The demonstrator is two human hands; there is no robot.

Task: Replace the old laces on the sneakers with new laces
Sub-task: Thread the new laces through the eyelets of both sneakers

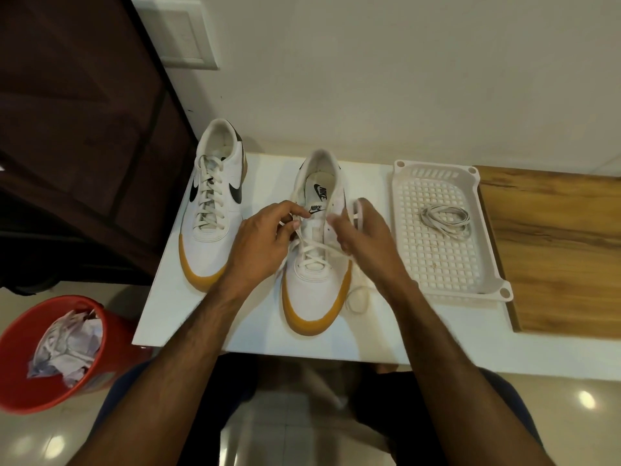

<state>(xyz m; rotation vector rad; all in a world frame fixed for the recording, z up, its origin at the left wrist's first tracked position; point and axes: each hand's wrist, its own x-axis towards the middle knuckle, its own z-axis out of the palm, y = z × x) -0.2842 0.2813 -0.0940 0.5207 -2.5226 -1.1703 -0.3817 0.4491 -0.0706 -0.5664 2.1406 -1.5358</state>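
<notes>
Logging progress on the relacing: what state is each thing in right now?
Left sneaker: fully laced.
Right sneaker: laced partway up.
Left hand: pinching a lace end.
Right hand: gripping the lace.
Basket: holds one coiled lace.
Red bin: crumpled paper inside.

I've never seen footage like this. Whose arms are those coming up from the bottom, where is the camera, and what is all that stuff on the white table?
No machine here: the arms belong to a person wearing a wide-angle camera on the head, so this single picture looks down at their own hands. On the white table lie two sneakers. The far-left sneaker is fully laced. The nearer sneaker is laced only through its lower eyelets. The left hand pinches a white lace near the tongue; the right hand grips the lace's other side. Right of the shoes, a white plastic tray holds a coiled lace. On the floor stands a red bin with crumpled paper.
</notes>
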